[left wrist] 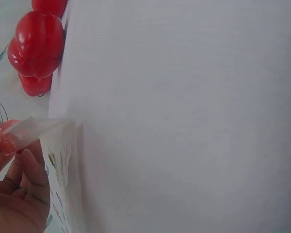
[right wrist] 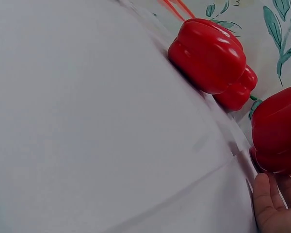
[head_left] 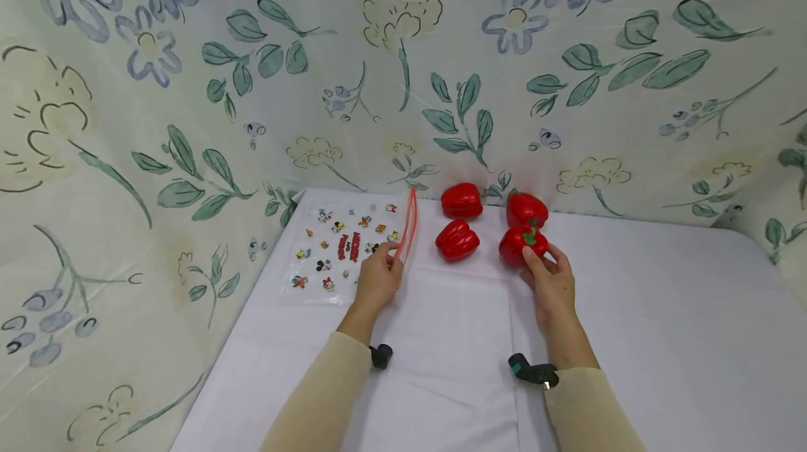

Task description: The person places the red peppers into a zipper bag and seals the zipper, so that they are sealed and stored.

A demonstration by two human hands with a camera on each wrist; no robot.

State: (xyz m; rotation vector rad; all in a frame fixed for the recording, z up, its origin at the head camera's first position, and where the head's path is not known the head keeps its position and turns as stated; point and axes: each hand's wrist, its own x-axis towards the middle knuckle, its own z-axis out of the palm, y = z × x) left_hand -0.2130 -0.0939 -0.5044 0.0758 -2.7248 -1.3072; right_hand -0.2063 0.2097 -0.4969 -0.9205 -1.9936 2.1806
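Note:
A clear plastic zip bag (head_left: 313, 249) printed with small cartoon figures lies on the table's left side. My left hand (head_left: 380, 273) pinches its red-orange zip edge (head_left: 410, 224), which is lifted and parted into two strips. Over on the right, my right hand (head_left: 553, 284) grips a red bell pepper (head_left: 518, 247) with a green stem, thumb on the near side. Behind it sits another red bell pepper (head_left: 527, 209). Two more red bell peppers, a front one (head_left: 457, 240) and a back one (head_left: 461, 200), lie between the bag and my right hand.
A white cloth (head_left: 454, 354) with fold creases covers the table. At its back edge hangs a floral curtain (head_left: 378, 87), close behind the rear peppers. Dark wrist cameras (head_left: 532, 371) are strapped to both forearms.

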